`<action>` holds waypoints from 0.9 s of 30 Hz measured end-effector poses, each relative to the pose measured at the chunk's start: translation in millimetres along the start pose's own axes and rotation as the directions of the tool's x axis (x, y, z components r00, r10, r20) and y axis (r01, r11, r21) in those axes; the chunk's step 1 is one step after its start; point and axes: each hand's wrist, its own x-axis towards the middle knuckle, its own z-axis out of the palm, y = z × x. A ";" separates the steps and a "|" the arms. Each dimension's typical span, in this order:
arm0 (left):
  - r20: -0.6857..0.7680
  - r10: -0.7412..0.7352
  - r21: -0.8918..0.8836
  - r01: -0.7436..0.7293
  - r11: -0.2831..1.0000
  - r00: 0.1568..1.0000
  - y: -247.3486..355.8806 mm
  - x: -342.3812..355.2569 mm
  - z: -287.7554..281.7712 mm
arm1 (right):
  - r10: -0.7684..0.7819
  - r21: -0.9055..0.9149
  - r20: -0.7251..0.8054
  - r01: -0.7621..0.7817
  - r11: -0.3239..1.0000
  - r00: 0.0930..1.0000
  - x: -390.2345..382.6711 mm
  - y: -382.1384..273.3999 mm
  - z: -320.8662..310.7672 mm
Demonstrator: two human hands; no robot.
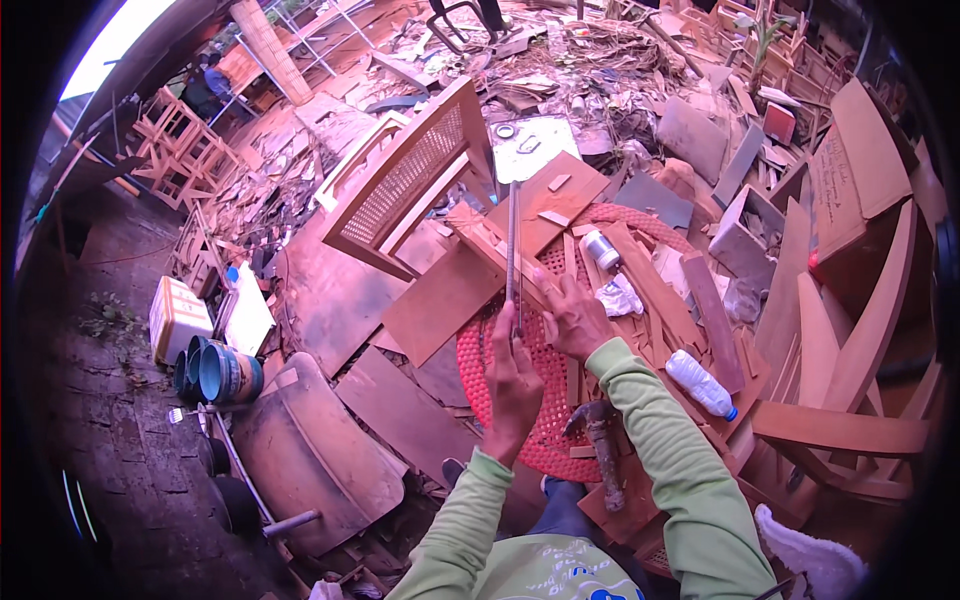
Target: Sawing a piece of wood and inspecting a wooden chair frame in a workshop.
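Note:
My left hand (513,385) is closed around the near end of a long, thin metal strip (514,235); whether it is a ruler or a blade I cannot tell. The strip points away from me across a narrow wooden piece (488,243). My right hand (577,318) grips the near end of that piece, with its fingers bent over the wood. Below both lies a wide brown board (445,308), partly over a red woven round mat (545,400). A hammer (604,460) rests near my right forearm.
A chair frame with a cane panel (410,190) stands ahead on the left. To the right are a can (601,250), a plastic bottle (700,384), wooden strips and curved wooden parts (880,310). Blue buckets (228,374) stand left. Another person (215,80) is far back left.

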 end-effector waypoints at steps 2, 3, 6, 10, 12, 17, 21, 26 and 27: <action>0.086 -0.127 -0.042 0.131 0.991 0.988 25.6 -65.3 -35.2 | 0.027 0.002 -0.002 -0.027 1.000 1.000 -8.3 -3.9 -3.9; 0.085 -0.120 -0.039 0.124 0.992 0.989 35.2 -71.7 -45.9 | 0.009 0.003 -0.014 -0.009 1.000 1.000 -7.3 -5.1 -1.8; 0.065 -0.129 -0.045 0.132 0.990 0.990 37.6 -56.8 -40.2 | 0.029 -0.007 -0.002 -0.029 1.000 1.000 -7.4 -7.1 -6.4; 0.036 -0.101 -0.021 0.102 0.995 0.994 2.6 16.2 3.3 | 0.006 0.024 -0.018 -0.005 1.000 1.000 -2.7 -11.3 -2.9; 0.007 -0.100 -0.065 0.101 0.993 0.995 7.8 -5.8 -3.1 | -0.003 0.003 0.001 0.003 1.000 1.000 -8.8 -4.9 -1.3; 0.091 -0.154 -0.009 0.155 0.988 0.984 49.3 -82.0 -58.4 | 0.021 -0.008 -0.007 -0.021 1.000 1.000 -4.6 -9.6 -4.4; 0.059 -0.146 -0.064 0.150 0.987 0.987 3.6 20.9 -2.6 | 0.002 0.011 -0.016 -0.002 1.000 1.000 -3.0 -15.7 -6.8; 0.099 -0.158 -0.009 0.160 0.987 0.982 19.0 -54.7 -26.4 | 0.024 -0.008 -0.025 -0.025 1.000 0.999 -10.0 -4.8 -4.5; 0.101 -0.157 -0.004 0.158 0.987 0.982 24.0 -68.5 -36.6 | 0.026 -0.002 -0.027 -0.026 1.000 0.999 -9.3 -7.9 -2.8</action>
